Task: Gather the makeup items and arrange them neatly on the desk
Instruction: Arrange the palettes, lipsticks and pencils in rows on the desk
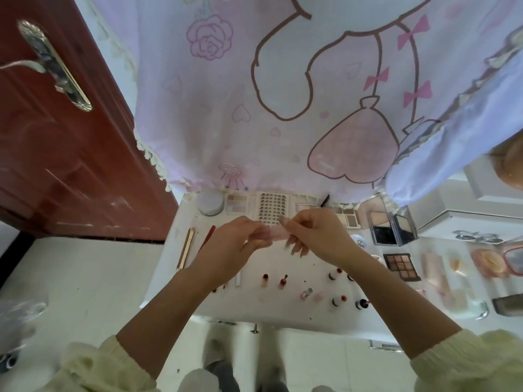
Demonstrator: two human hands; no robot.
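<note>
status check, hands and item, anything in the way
Both pinching: left hand, right hand, on a pale pink tube above the desk. Upright lipsticks on the near side. Back edge lined with palettes.

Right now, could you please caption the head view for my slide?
Over the white desk, the left hand and right hand hold a pink makeup item.
</note>
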